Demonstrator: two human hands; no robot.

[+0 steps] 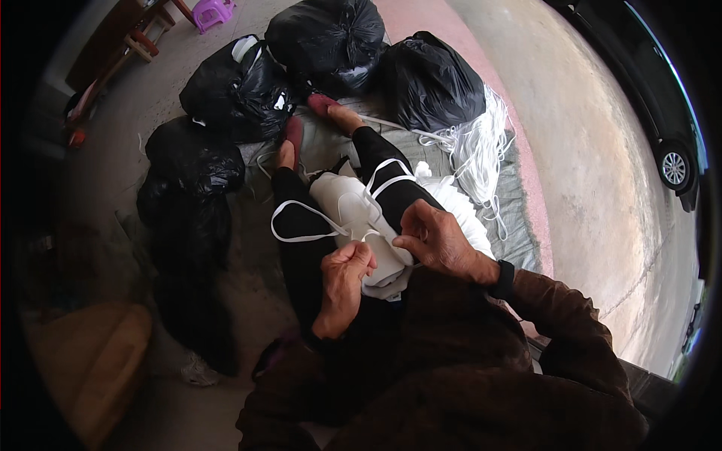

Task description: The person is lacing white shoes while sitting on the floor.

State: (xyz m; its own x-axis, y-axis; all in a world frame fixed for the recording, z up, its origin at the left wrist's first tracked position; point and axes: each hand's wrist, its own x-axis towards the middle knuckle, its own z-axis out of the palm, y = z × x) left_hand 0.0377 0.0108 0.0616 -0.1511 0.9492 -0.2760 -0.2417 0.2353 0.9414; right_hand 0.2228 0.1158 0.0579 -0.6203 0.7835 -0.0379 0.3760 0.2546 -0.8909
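Note:
A white shoe upper [347, 200] lies across my lap, with a white shoelace [295, 239] threaded through it and looping out on both sides. The fingers of my left hand [346, 284] are pinched together at the upper's near end, closed on a short piece of the lace. My right hand [444, 244] is curled beside the upper's right edge, thumb toward the bent forefinger; what lies between them, if anything, is hidden. More white pieces [460, 210] are stacked by my right thigh, partly covered by my hand.
Full black plastic bags [327, 41] stand in an arc around my feet. A bundle of white laces [481, 146] hangs over the right bag [432, 79]. Beyond are a purple stool [213, 13], wooden furniture [113, 45] and a dark car [662, 113].

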